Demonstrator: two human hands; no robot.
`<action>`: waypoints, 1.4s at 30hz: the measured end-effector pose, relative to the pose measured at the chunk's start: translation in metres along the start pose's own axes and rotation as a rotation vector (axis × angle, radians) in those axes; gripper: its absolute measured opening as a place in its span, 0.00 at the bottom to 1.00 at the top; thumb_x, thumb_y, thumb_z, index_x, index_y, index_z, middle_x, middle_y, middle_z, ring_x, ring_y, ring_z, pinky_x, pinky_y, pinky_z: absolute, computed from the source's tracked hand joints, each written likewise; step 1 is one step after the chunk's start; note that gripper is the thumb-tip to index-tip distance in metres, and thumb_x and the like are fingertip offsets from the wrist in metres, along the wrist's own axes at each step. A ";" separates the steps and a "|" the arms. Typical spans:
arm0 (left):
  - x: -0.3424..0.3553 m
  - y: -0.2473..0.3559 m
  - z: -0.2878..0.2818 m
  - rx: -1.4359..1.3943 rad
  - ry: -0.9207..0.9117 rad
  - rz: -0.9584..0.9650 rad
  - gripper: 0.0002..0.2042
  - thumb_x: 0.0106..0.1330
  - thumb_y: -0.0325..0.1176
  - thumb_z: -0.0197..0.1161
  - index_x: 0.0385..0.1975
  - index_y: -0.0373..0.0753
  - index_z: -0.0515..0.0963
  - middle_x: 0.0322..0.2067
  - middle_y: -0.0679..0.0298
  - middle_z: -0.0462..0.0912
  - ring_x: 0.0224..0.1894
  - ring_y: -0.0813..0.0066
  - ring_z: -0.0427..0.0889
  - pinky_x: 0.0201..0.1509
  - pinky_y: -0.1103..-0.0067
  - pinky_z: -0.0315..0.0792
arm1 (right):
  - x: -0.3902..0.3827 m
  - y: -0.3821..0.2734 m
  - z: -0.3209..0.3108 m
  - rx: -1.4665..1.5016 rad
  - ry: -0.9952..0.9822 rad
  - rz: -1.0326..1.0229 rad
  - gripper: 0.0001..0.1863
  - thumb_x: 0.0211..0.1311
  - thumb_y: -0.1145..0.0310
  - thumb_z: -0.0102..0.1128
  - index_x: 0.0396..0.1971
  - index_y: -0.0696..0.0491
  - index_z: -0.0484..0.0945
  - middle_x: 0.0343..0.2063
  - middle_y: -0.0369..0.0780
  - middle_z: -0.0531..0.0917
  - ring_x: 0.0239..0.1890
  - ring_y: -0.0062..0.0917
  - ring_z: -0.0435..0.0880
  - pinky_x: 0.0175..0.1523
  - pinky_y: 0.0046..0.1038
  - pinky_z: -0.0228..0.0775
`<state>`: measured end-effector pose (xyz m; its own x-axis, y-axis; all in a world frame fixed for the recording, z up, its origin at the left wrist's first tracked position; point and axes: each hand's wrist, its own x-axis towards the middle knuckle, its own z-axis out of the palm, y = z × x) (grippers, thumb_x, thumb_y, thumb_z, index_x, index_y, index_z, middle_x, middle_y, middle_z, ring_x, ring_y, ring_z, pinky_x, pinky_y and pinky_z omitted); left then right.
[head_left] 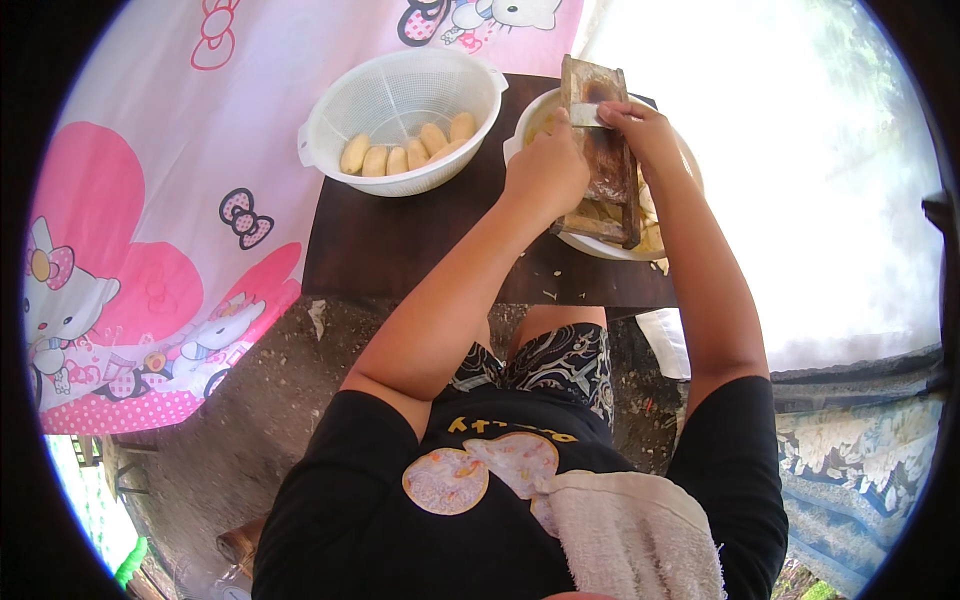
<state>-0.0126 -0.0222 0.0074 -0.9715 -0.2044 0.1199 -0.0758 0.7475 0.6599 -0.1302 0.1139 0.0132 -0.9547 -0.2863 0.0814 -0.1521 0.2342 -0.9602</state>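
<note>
Both hands (548, 165) (648, 132) grip a wooden slicer (606, 170) above a dark table (390, 235), pink cloth (180, 165) alongside.

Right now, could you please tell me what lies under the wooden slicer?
Beneath the wooden slicer is a white basin holding pale yellow pieces; the slicer hides much of the basin's middle.

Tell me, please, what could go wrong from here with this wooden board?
The right hand touches the pale strip across the wooden board; if its edge is sharp, a finger might get cut.
The board is over the white bowl and could slip if the left hand loosens.
Small scraps lie on the table near the bowl; more may drop there.
</note>
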 end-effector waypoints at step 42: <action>-0.005 -0.010 -0.004 0.077 0.043 0.027 0.27 0.70 0.37 0.43 0.67 0.31 0.58 0.45 0.41 0.80 0.48 0.45 0.80 0.53 0.60 0.73 | -0.135 -0.028 -0.005 -0.787 -0.075 -0.654 0.15 0.50 0.82 0.55 0.38 0.55 0.82 0.41 0.39 0.82 0.46 0.35 0.80 0.50 0.31 0.74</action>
<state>-0.0062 -0.0309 0.0035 -0.9631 -0.2089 0.1697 -0.0682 0.7993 0.5970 0.0013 0.1503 0.0304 -0.6106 -0.6274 0.4832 -0.7873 0.5469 -0.2848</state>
